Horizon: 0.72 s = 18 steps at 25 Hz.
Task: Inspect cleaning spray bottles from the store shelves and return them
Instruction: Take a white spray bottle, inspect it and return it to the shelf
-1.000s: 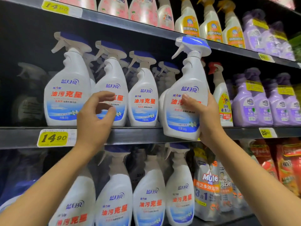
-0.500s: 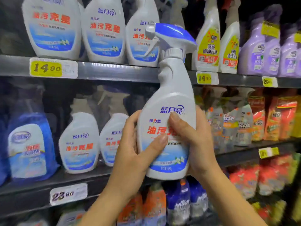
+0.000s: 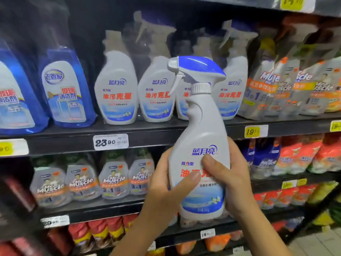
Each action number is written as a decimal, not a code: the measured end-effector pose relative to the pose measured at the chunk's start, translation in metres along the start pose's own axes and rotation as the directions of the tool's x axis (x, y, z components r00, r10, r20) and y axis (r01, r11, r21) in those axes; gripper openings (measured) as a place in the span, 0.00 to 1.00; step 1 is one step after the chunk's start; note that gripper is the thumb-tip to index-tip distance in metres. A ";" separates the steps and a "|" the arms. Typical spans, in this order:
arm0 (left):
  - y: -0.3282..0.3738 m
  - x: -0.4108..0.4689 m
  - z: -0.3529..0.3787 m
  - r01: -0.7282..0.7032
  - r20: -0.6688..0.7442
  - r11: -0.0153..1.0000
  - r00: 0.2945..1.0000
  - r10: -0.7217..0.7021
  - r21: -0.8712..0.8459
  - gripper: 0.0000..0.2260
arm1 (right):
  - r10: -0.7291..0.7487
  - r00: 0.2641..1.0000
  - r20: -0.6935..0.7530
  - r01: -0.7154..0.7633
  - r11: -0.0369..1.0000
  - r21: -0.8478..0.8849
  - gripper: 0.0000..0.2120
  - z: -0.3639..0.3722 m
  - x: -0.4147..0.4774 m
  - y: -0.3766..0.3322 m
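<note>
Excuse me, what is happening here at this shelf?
A person holds a white plastic spray bottle with a blue trigger head upright in front of the store shelves. The left hand and the right hand both grip its lower body, label facing the camera. It is off the shelf, not yet returned.

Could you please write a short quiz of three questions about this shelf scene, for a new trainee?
1. True or false: only one hand holds the white spray bottle.
2. Multiple choice: the trigger top of the held bottle is a) red and white, b) blue and white, c) all green.
3. Short answer: what number is printed on the white price tag on the shelf edge, left of the held bottle?

Key
1. False: the left hand and the right hand both have a grip on its lower body.
2. b
3. 23.90
</note>
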<state>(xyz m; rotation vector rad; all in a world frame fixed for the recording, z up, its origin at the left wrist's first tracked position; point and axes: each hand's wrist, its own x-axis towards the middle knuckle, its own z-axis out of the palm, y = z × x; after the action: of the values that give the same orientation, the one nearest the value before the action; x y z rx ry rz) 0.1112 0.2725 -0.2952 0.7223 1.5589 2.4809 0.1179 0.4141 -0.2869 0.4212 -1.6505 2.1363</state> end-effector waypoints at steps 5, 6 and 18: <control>0.022 0.014 -0.016 -0.054 -0.166 0.999 0.985 0.054 0.007 0.14 | 0.074 0.994 0.078 -0.074 0.997 0.003 0.19 0.004 -0.026 0.031; 0.031 0.021 -0.017 -0.114 -0.187 0.993 0.976 0.109 -0.017 0.11 | 0.080 0.992 0.097 -0.078 0.997 -0.025 0.18 0.005 -0.031 0.034; 0.048 0.027 -0.015 -0.290 -0.080 0.937 0.947 0.310 0.192 0.07 | 0.113 0.977 0.180 -0.103 0.993 -0.063 0.26 -0.007 -0.053 0.057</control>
<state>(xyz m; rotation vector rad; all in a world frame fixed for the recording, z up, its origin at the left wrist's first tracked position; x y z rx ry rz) 0.0878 0.2470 -0.2498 0.9303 1.8547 2.6553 0.1360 0.4010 -0.3618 0.5372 -1.8673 2.1816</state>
